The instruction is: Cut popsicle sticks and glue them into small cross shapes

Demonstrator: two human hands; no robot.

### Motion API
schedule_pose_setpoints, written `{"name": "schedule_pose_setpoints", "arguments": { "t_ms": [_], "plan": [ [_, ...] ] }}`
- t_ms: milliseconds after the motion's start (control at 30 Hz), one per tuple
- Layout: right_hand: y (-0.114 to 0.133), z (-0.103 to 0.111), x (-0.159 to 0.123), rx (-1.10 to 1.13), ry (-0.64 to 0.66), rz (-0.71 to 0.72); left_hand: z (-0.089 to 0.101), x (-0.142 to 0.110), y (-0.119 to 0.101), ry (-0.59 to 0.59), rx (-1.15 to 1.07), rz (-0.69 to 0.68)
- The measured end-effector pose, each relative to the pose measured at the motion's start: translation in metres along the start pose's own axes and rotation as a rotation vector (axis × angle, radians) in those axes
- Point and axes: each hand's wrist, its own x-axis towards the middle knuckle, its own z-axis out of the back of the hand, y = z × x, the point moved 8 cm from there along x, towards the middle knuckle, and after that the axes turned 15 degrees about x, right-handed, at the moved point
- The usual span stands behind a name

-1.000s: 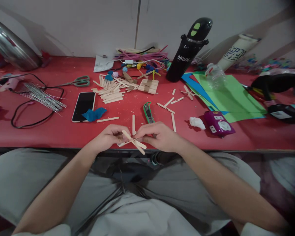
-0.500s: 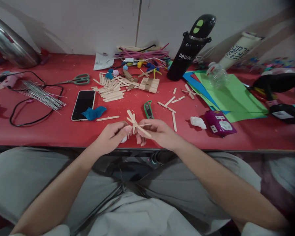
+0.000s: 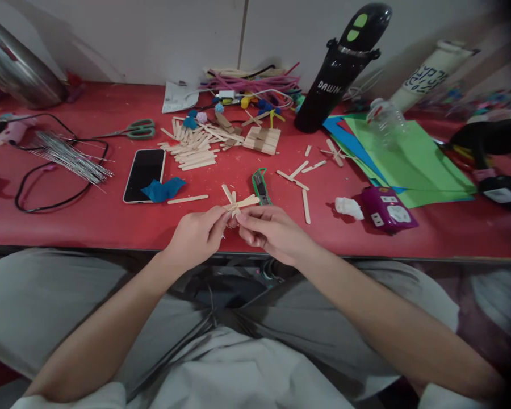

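Both my hands meet over the front edge of the red table. My left hand and my right hand pinch a small star of crossed wooden craft sticks, held upright between the fingertips. A green utility knife lies just behind the star. A single loose stick lies to the left of it, and a few more sticks lie to the right.
A phone with a blue scrap lies left; a stick pile, a glued stick panel and scissors lie behind. A black bottle, green paper, a purple socket, a white wad, wires.
The stick star has been lifted and turned from lying flat low between my hands to standing upright at the fingertips. Both hands rose a little towards the table.
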Motion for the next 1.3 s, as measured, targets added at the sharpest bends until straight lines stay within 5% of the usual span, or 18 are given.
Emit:
{"name": "schedule_pose_setpoints", "arguments": {
  "t_ms": [467,767,1300],
  "plan": [
    [0.007,-0.001,-0.003,-0.033,0.025,0.015,-0.002,0.000,0.001,0.100,-0.211,0.111],
    [-0.002,-0.005,-0.004,0.190,0.121,-0.054,0.007,0.002,0.001,0.045,-0.166,0.052],
    [0.008,-0.007,-0.006,0.117,0.207,-0.016,0.011,-0.003,-0.002,-0.090,-0.020,-0.041]
  ]
}}
